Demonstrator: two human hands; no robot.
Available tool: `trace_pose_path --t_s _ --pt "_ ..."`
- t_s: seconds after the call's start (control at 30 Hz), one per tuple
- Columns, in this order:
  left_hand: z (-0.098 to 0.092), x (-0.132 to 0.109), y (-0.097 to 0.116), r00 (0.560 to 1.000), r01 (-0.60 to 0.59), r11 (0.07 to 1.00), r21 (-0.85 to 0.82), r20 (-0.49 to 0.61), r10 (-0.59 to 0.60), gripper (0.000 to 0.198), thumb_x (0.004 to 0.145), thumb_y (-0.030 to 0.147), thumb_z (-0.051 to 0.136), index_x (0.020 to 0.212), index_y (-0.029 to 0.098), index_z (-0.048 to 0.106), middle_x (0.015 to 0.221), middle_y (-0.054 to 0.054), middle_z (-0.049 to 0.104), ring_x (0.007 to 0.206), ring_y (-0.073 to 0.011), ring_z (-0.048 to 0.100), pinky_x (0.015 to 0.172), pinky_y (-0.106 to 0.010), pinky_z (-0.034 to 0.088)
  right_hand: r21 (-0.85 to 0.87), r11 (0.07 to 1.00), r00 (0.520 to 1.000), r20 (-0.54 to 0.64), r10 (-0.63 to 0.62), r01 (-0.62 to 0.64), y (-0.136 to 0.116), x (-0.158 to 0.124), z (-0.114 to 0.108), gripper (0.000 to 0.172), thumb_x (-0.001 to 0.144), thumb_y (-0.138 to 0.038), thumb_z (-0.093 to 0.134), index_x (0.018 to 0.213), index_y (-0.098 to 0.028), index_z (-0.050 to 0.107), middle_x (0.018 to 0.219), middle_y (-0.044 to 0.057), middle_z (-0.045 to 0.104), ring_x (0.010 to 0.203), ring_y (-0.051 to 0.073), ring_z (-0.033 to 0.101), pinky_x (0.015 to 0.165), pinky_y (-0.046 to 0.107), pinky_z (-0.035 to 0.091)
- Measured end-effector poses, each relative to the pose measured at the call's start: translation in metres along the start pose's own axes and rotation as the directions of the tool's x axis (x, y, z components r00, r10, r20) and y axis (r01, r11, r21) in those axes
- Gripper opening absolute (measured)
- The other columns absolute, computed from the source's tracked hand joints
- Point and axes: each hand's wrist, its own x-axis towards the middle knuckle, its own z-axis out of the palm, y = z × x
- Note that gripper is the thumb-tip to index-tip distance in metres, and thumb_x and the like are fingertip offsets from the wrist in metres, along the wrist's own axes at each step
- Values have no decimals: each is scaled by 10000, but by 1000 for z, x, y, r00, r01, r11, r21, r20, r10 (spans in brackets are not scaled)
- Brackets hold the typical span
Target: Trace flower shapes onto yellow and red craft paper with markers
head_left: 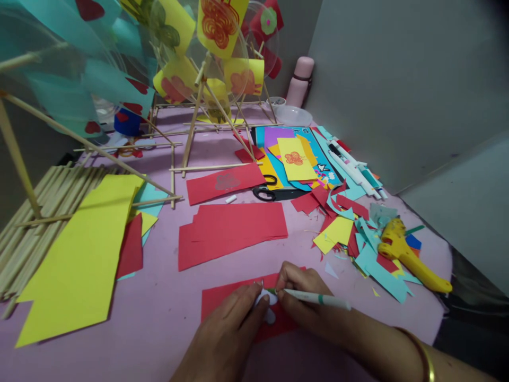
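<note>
**Item: pen in use on red paper, pink worktop [159, 318]**

- Right grip [302, 297]: fingers closed round the front end of a white pen [322, 299], thumb and fingertips pinching just behind the tip. A gold bangle [424, 356] sits on the wrist.
- Left grip [226, 334]: fingers laid out flat and not closed round anything, their tips pressing on a small white cut-out [265, 301].
- Position: the cut-out lies on a red sheet [217, 300] at the near edge of the worktop, between the two grips. The pen's green tip touches the cut-out's right edge.
- Axis: the pen runs almost straight across the view and lies low. Its tip points left at the cut-out and its tail sticks out to the right, past the knuckles.
- Markings: a green band rings the barrel. Any print there is too small to read.
- Nearby:
  - a stack of red sheets [233, 231] lies just beyond the grips;
  - a large yellow sheet [79, 260] lies to the left, over a row of wooden sticks [19, 239];
  - a yellow glue gun [405, 252] rests on paper scraps to the right;
  - black scissors [264, 192] and a cluster of markers [353, 164] lie farther back.
</note>
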Motion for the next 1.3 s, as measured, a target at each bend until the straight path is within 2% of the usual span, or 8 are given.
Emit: trace_pose_path --t_s 0.07,0.13,0.27,0.37,0.5,0.67,1.0,1.3 --pt "-1 0 1 998 60 998 -14 5 -60 283 971 281 384 1181 287 574 1144 -7 666 978 -177 644 810 -272 528 8 1000 1000 -16 2 -1 2 0 1 112 807 -155 450 720 -220 422 528 -82 431 442 80 357 428 187 257" --pt "0 -1 1 998 56 998 -5 15 -56 280 971 269 388 1175 307 576 1111 5 673 935 -166 651 781 -258 532 1 1000 999 -36 -3 3 3 1 2 112 784 -140 457 710 -219 428 513 -87 430 428 78 357 424 185 262" --pt "4 -2 -4 992 -125 982 142 51 119 355 931 185 452 1265 281 526 1210 -52 625 1029 -218 613 857 -338 513 -36 999 998 -51 -30 28 6 3 5 100 758 -119 469 717 -211 472 536 -61 533 440 87 439 445 188 319" --pt "6 -2 -6 986 -155 959 239 97 135 381 905 124 477 1266 236 528 1247 -93 600 1080 -249 587 877 -369 506 -72 997 998 -63 -24 19 8 3 7 99 758 -118 483 725 -211 495 560 -53 575 451 88 471 455 187 342" --pt "3 1 -2 982 -157 951 266 144 122 407 877 100 521 1267 219 521 1236 -102 597 1056 -255 591 854 -377 516 -57 998 997 -75 31 -36 6 3 7 96 737 -136 469 677 -210 475 520 -68 497 436 84 416 437 192 304" --pt "0 4 3 984 -111 971 210 162 78 321 907 137 501 1215 212 551 1150 -76 632 983 -225 611 823 -351 524 22 995 979 -178 99 -97 5 3 5 96 729 -227 457 635 -210 465 514 -58 430 475 103 370 449 218 282" --pt "2 2 1 977 -151 955 255 188 105 360 890 130 526 1244 189 538 1184 -111 618 1024 -264 600 833 -393 522 -16 997 991 -114 72 -74 10 3 6 86 719 -151 441 660 -212 452 525 -64 467 468 95 393 458 213 281" --pt "3 2 -1 982 -181 951 250 96 161 374 886 102 480 1244 197 539 1191 -104 628 1026 -262 613 833 -381 526 -70 996 996 -68 51 -56 6 3 6 101 732 -134 447 672 -216 456 532 -63 484 464 96 410 463 206 308"
